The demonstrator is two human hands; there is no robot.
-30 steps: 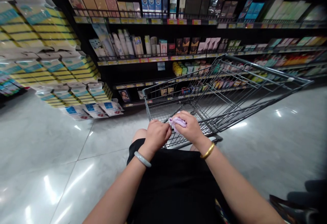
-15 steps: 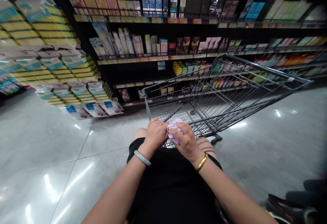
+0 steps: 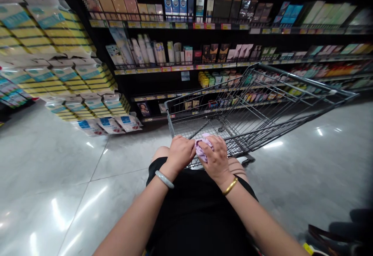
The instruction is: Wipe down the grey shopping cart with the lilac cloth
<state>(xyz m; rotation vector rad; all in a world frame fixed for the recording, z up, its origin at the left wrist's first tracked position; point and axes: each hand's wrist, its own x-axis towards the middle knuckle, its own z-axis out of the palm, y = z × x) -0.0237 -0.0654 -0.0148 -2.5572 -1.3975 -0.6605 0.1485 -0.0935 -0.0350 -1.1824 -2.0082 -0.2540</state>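
Note:
My left hand (image 3: 180, 153) is closed over the near edge of a grey wire shopping cart (image 3: 262, 137), a pale bangle on its wrist. Beside it, my right hand (image 3: 217, 158) has its fingers wrapped around a bunched light purple cloth (image 3: 203, 149), pressed against the same edge of the cart. The two hands almost touch, the cloth lying between them. A gold bangle (image 3: 230, 186) circles the right wrist. The edge beneath both hands is mostly hidden, and the wire basket shows bare mesh.
Dark shelves (image 3: 180, 68) of boxes, bottles and tubes run behind the cart. Stacked yellow-and-white packs (image 3: 52, 26) hang at the left. Grey, shiny floor (image 3: 305, 162) lies around the cart. Dark shapes and a brown strap show at the lower right.
My right hand and the cloth have shifted slightly right along the cart's edge, the fingers covering the cloth differently. My left hand keeps its place on the edge. The view has tilted slightly.

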